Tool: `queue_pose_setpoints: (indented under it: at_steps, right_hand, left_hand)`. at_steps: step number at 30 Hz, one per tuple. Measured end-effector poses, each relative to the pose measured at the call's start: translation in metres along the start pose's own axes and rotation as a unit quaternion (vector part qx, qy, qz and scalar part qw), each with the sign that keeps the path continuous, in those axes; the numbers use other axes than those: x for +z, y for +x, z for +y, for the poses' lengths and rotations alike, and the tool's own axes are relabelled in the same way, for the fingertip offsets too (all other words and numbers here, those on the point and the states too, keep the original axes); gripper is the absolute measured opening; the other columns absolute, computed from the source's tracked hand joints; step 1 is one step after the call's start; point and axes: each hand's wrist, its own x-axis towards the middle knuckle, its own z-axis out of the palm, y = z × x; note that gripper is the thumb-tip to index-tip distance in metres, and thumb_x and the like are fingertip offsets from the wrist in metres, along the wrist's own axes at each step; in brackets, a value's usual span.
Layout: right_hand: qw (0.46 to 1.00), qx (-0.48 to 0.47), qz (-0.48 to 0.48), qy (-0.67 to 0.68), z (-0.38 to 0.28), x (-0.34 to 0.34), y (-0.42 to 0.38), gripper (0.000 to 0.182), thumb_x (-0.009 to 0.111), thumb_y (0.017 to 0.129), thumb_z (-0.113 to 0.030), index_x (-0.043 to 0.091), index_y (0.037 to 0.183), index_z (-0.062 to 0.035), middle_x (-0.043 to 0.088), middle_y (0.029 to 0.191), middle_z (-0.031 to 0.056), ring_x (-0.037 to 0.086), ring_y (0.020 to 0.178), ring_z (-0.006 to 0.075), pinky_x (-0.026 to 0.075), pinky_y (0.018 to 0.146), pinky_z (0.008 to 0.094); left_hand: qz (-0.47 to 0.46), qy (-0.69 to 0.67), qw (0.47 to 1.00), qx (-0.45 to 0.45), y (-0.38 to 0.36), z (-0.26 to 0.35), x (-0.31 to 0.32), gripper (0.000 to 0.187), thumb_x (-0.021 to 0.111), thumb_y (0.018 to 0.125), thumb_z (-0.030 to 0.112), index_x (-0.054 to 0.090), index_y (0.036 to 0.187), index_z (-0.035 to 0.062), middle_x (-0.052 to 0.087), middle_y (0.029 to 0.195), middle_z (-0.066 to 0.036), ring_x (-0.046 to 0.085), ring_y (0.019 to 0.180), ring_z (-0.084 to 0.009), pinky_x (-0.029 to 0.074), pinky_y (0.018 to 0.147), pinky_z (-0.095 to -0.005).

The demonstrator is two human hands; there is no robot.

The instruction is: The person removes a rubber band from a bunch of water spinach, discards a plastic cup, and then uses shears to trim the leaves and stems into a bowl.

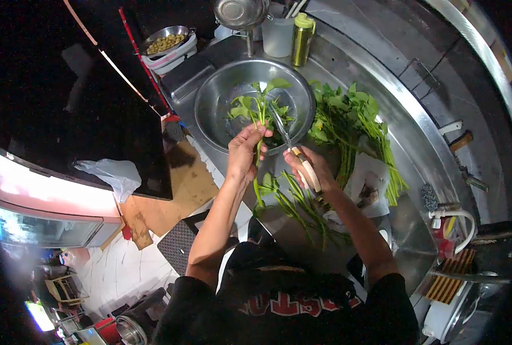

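Observation:
My left hand (247,150) is closed around a leafy green stem (260,118), its leaves pointing up over a wide metal bowl (203,129). Gripped in my right hand (312,167) is a pair of scissors (283,129) with cream handles; the metal blades reach beside the stem, and I cannot make out how far apart they are. Cut leaves (241,109) lie inside the bowl. Below my hands, loose stems (293,201) are spread on the metal counter. A larger bunch of greens (348,112) rests to the right of the bowl.
A yellow-green bottle (302,39) and a white bucket (278,37) stand behind the bowl, near a metal strainer (241,12). A crumpled plastic bag (374,178) lies by the greens. At far right are a knife (450,127) and a white hose (469,221).

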Motion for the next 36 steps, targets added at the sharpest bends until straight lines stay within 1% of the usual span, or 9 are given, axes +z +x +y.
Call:
queue_pose_setpoints:
  at_steps: [8, 13, 17, 20, 23, 25, 32, 34, 36]
  right_hand:
    - [0.998, -0.047, 0.025, 0.020, 0.006, -0.001, 0.009, 0.032, 0.070, 0.077, -0.035, 0.056, 0.091, -0.0094, 0.044, 0.053, -0.0048, 0.039, 0.042, 0.0036, 0.029, 0.039, 0.0211]
    - [0.991, -0.106, 0.045, -0.062, 0.011, -0.004, 0.011, 0.027, 0.067, 0.081, -0.021, 0.053, 0.098, -0.0048, 0.043, 0.054, -0.0055, 0.038, 0.039, 0.0019, 0.032, 0.036, 0.0177]
    - [0.990, -0.097, 0.060, -0.086, 0.005, -0.003, 0.008, 0.027, 0.068, 0.080, -0.021, 0.053, 0.096, -0.0046, 0.043, 0.053, -0.0058, 0.037, 0.037, 0.0020, 0.031, 0.035, 0.0183]
    - [0.996, -0.053, 0.071, 0.015, -0.003, -0.003, 0.001, 0.027, 0.069, 0.079, -0.021, 0.054, 0.093, -0.0047, 0.045, 0.053, -0.0046, 0.037, 0.037, 0.0027, 0.030, 0.034, 0.0185]
    - [0.998, -0.049, 0.048, 0.015, -0.010, -0.009, -0.002, 0.028, 0.067, 0.081, -0.026, 0.054, 0.094, -0.0042, 0.046, 0.054, -0.0031, 0.040, 0.038, 0.0041, 0.032, 0.035, 0.0198]
    - [0.999, -0.041, -0.011, 0.003, -0.016, -0.012, -0.004, 0.028, 0.069, 0.079, -0.031, 0.052, 0.085, -0.0095, 0.042, 0.051, -0.0060, 0.039, 0.039, 0.0041, 0.031, 0.035, 0.0206]
    - [0.999, -0.036, -0.022, 0.012, -0.015, -0.016, -0.002, 0.031, 0.067, 0.079, -0.036, 0.051, 0.082, -0.0100, 0.040, 0.051, -0.0064, 0.038, 0.039, 0.0043, 0.031, 0.037, 0.0208]
    - [0.999, -0.024, -0.029, -0.032, -0.015, -0.017, -0.003, 0.035, 0.059, 0.085, -0.037, 0.056, 0.096, -0.0044, 0.047, 0.058, -0.0016, 0.043, 0.043, 0.0049, 0.035, 0.038, 0.0215]
    - [0.999, -0.036, -0.026, -0.030, -0.014, -0.017, -0.002, 0.034, 0.060, 0.085, -0.037, 0.055, 0.094, -0.0046, 0.046, 0.057, -0.0021, 0.042, 0.042, 0.0049, 0.034, 0.038, 0.0214]
  left_hand:
    - [-0.016, -0.013, 0.998, -0.055, 0.001, -0.001, 0.003, 0.022, 0.060, 0.085, 0.017, 0.061, 0.104, 0.0054, 0.061, 0.079, -0.002, 0.046, 0.051, -0.0057, 0.036, 0.042, -0.0191]
    - [-0.029, -0.020, 0.997, -0.069, 0.002, 0.001, 0.003, 0.023, 0.059, 0.086, 0.018, 0.060, 0.105, 0.0058, 0.060, 0.079, -0.001, 0.045, 0.051, -0.0060, 0.036, 0.043, -0.0186]
    - [-0.033, -0.024, 0.997, -0.069, 0.003, 0.000, 0.004, 0.024, 0.060, 0.085, 0.019, 0.060, 0.106, 0.0060, 0.059, 0.079, -0.001, 0.045, 0.051, -0.0059, 0.035, 0.043, -0.0180]
    - [-0.032, -0.020, 0.997, -0.061, 0.005, 0.000, 0.002, 0.023, 0.060, 0.085, 0.018, 0.061, 0.105, 0.0059, 0.059, 0.079, -0.001, 0.045, 0.052, -0.0057, 0.034, 0.042, -0.0176]
    - [-0.019, 0.013, 0.999, -0.049, 0.000, 0.005, 0.000, 0.021, 0.060, 0.084, 0.016, 0.062, 0.102, 0.0055, 0.059, 0.077, 0.000, 0.045, 0.051, -0.0057, 0.032, 0.041, -0.0172]
    - [-0.022, 0.029, 0.999, -0.040, 0.000, 0.005, -0.004, 0.020, 0.060, 0.084, 0.016, 0.063, 0.100, 0.0053, 0.059, 0.077, -0.001, 0.045, 0.050, -0.0057, 0.031, 0.040, -0.0170]
    - [-0.041, 0.066, 0.996, -0.038, -0.004, 0.006, -0.006, 0.020, 0.061, 0.084, 0.015, 0.063, 0.100, 0.0046, 0.062, 0.075, -0.002, 0.045, 0.048, -0.0053, 0.031, 0.039, -0.0166]
    - [-0.043, 0.072, 0.996, -0.043, -0.004, 0.004, -0.005, 0.020, 0.061, 0.084, 0.015, 0.063, 0.101, 0.0044, 0.062, 0.075, -0.002, 0.045, 0.047, -0.0052, 0.031, 0.039, -0.0166]
    - [-0.045, 0.077, 0.995, -0.047, -0.004, 0.003, -0.004, 0.021, 0.062, 0.084, 0.016, 0.063, 0.101, 0.0043, 0.062, 0.075, -0.002, 0.045, 0.047, -0.0052, 0.031, 0.039, -0.0166]
